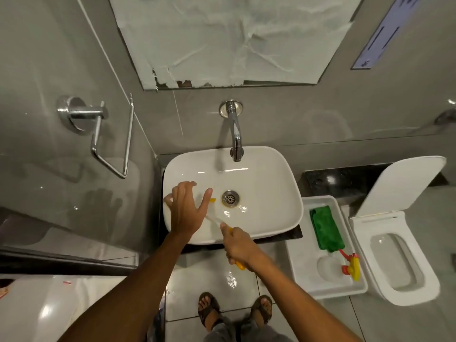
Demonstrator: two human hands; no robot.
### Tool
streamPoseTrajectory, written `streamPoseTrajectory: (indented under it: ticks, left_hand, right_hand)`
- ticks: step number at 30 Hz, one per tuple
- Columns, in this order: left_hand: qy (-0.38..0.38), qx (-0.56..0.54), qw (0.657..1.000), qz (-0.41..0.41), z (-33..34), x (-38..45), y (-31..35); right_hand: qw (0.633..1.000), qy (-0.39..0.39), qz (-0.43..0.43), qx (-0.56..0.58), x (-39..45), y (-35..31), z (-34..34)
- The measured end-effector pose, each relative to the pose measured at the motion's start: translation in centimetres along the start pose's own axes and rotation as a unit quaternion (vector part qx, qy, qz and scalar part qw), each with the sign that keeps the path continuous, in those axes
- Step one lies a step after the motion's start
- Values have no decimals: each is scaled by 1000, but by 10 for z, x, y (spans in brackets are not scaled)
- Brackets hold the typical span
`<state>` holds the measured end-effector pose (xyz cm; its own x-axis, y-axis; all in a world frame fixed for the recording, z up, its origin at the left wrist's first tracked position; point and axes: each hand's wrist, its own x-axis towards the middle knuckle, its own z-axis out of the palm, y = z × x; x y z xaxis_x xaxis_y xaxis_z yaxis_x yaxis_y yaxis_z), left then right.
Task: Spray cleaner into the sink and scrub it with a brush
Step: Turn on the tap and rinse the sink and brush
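The right hand [239,248] is clamped around a yellow-handled scrub brush [217,219], its head ahead of the fist inside the white ceramic sink [271,183]; the left hand [186,209] hovers spread, holding nothing – wet glaze could skid the bristles toward it

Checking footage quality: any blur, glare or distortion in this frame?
Head view: the brush is motion-smeared between the left hand and right hand; glare streaks the sink basin and floor tile; wide-angle bending curves the wall edges and toilet.
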<state>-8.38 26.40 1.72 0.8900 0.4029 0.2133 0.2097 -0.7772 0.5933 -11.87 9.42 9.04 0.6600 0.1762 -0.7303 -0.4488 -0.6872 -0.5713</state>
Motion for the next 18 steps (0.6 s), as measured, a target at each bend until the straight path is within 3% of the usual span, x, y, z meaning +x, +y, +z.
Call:
streamPoseTrajectory:
  ticks: [3,8,18]
  left_hand:
    - [-43,-10,998,48,-9,27,42]
    - [-78,38,996,1,-10,75,117]
    - [-101,25,991,-82,-11,100,157]
  right_hand:
    - [997,59,-2,58,-2,10,-16]
    - [989,130,-30,57,-6,24,-39]
    - [985,152,-75,41,-11,22,-44]
